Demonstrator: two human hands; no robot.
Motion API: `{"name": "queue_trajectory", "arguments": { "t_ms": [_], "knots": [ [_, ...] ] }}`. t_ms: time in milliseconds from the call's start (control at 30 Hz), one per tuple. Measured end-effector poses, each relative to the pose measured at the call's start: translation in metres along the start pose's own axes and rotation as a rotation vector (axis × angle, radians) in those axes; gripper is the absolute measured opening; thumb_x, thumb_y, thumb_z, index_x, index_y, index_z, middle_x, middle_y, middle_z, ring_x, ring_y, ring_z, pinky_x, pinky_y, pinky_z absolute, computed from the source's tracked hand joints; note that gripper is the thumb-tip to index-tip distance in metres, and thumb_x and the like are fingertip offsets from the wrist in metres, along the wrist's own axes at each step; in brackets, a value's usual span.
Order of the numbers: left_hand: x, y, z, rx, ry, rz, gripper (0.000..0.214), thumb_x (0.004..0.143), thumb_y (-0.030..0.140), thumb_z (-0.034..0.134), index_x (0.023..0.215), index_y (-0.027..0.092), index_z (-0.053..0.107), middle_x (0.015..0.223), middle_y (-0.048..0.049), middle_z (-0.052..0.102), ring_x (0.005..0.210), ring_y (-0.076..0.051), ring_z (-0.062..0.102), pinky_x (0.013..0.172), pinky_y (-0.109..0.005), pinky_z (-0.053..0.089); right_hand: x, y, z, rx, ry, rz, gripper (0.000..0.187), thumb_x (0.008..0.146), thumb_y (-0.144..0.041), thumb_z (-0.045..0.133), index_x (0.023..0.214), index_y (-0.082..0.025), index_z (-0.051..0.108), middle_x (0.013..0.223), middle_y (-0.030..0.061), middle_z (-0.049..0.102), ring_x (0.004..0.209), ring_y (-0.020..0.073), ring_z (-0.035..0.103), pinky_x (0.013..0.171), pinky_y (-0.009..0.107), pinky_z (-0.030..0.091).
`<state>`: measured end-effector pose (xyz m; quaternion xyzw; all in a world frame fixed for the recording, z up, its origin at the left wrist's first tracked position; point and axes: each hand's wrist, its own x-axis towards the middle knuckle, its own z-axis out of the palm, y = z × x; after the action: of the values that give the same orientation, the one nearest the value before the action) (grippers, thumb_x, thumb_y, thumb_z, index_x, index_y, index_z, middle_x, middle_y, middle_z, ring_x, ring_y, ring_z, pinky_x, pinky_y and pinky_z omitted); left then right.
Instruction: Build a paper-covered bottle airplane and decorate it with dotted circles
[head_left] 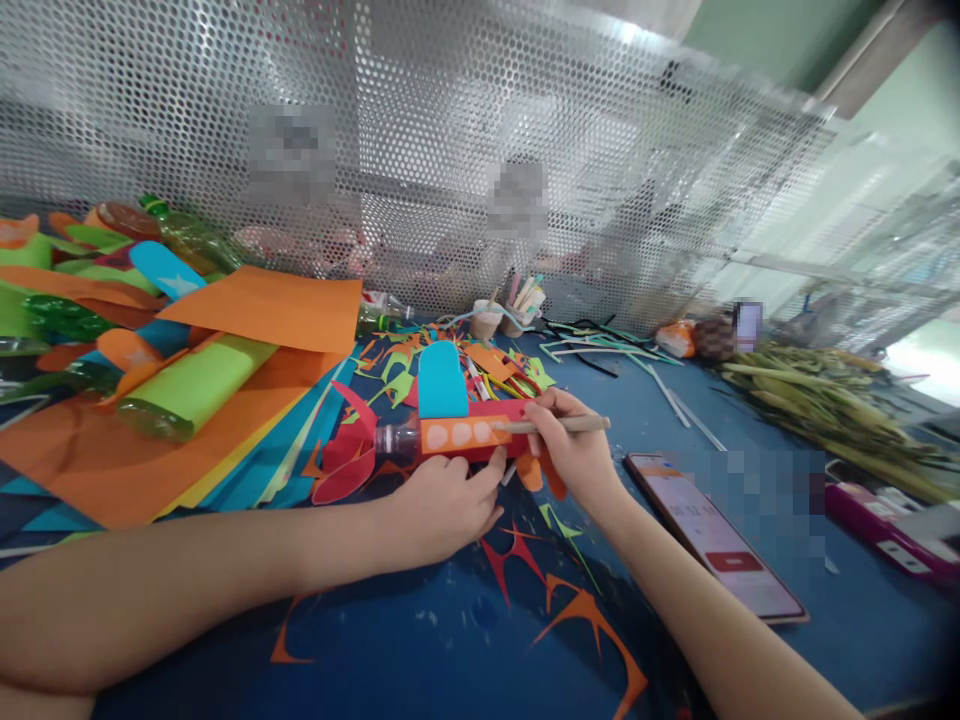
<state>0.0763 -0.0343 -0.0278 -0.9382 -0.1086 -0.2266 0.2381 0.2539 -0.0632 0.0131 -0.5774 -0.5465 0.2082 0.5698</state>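
Observation:
In front of me a plastic bottle (401,440) lies on its side, wrapped in red paper with an orange strip (466,434) along it. Pale round spots run in a row on the strip. A blue paper wing (442,380) stands up from the bottle, and red paper blades (351,450) sit at its neck end. My left hand (450,505) is closed against the near side of the bottle, steadying it. My right hand (566,440) pinches a pale-handled paintbrush (574,425), its tip on the strip by the last spot.
Coloured paper sheets (285,305) and paper-wrapped bottles (199,385) pile up at left. Cups of brushes (487,318) stand behind, before a perforated metal screen (450,150). A phone (716,540) lies at right, near dried stalks (832,400). Orange paper scraps (589,615) litter the blue table.

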Motion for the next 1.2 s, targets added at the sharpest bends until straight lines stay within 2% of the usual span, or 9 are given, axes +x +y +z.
{"name": "queue_trajectory", "arguments": {
  "t_ms": [167,567,833,1200],
  "knots": [
    [-0.0001,0.0002,0.0005,0.000,-0.002,0.003,0.038,0.095,0.033,0.034,0.109,0.014,0.063,0.124,-0.0124,0.058,0.061,-0.017,0.058,0.046,-0.032,0.042,-0.0001,-0.0007,0.0000,-0.013,-0.004,-0.003,0.028,0.081,-0.025,0.056,0.057,-0.022,0.043,0.039,-0.0071,0.048,0.038,0.0087,0.040,0.046,0.022,0.033],
    [0.0012,0.0004,-0.0018,-0.019,-0.048,-0.001,0.041,0.095,0.034,0.036,0.121,0.011,0.057,0.126,-0.0156,0.056,0.062,-0.017,0.059,0.048,-0.031,0.043,-0.0011,-0.0018,-0.0004,-0.047,-0.001,-0.005,0.028,0.082,-0.028,0.056,0.057,-0.022,0.044,0.040,-0.0061,0.050,0.039,0.0094,0.042,0.047,0.022,0.035],
    [0.0009,0.0009,-0.0004,-0.018,-0.036,-0.006,0.040,0.095,0.034,0.036,0.120,0.011,0.057,0.126,-0.0149,0.056,0.061,-0.017,0.058,0.046,-0.033,0.043,-0.0006,-0.0020,-0.0001,-0.041,0.004,-0.011,0.028,0.082,-0.026,0.056,0.057,-0.022,0.044,0.041,-0.0064,0.050,0.041,0.0094,0.043,0.049,0.022,0.036],
    [0.0000,0.0007,0.0008,-0.023,-0.039,-0.001,0.041,0.095,0.033,0.034,0.124,0.013,0.055,0.129,-0.0171,0.053,0.062,-0.016,0.058,0.048,-0.032,0.042,-0.0002,-0.0022,-0.0013,-0.008,0.032,0.008,0.026,0.080,-0.024,0.054,0.057,-0.022,0.042,0.038,-0.0074,0.046,0.038,0.0094,0.039,0.046,0.023,0.033]
  ]
}}
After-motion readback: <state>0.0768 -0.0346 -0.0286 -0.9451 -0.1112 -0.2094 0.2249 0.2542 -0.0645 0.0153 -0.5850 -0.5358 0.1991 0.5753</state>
